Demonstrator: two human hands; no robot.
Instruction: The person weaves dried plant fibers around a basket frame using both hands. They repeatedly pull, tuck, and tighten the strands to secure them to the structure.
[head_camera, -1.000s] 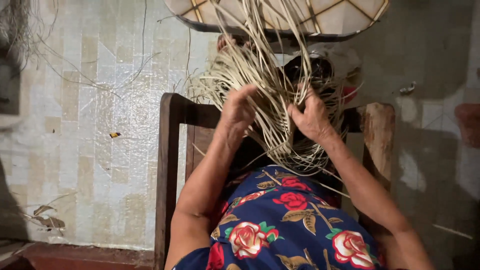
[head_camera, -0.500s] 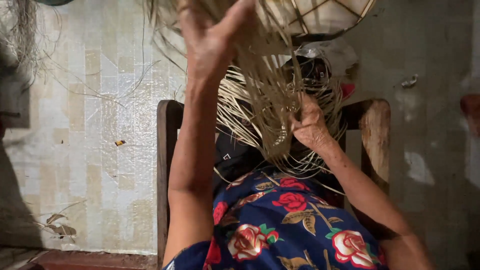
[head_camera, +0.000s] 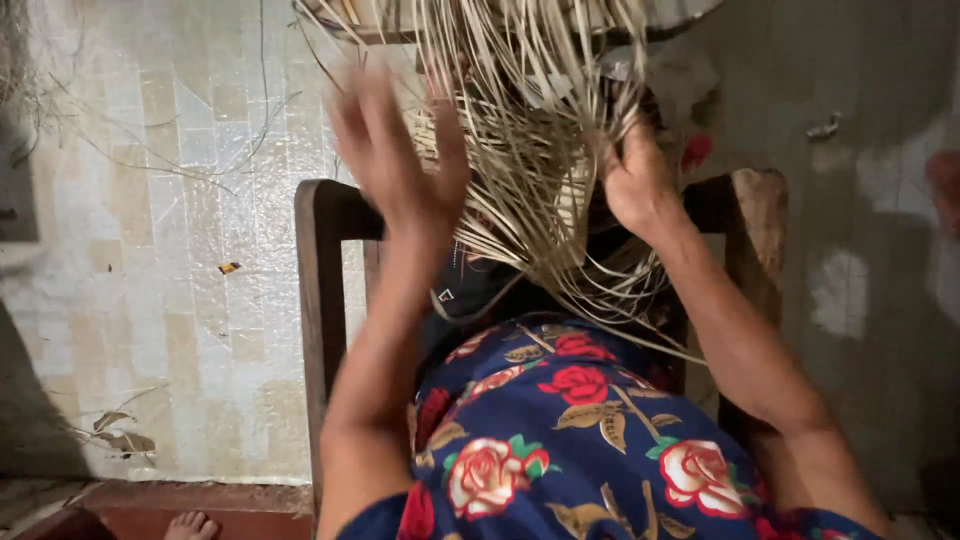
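Head view | right hand (head_camera: 640, 185) grips reed strands (head_camera: 530, 150) | left hand (head_camera: 400, 165) beside, blurred

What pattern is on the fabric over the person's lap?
The lap fabric is dark blue with red and pale pink roses and tan leaves, seen in the head view.

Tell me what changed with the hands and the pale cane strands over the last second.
The left hand let go of the bundle of pale cane strands, swung up high, and is now back down beside it, blurred with fingers spread, apparently holding nothing. The right hand stayed gripped on the strands. The dark wooden chair and the blue floral cloth on the lap stayed put.
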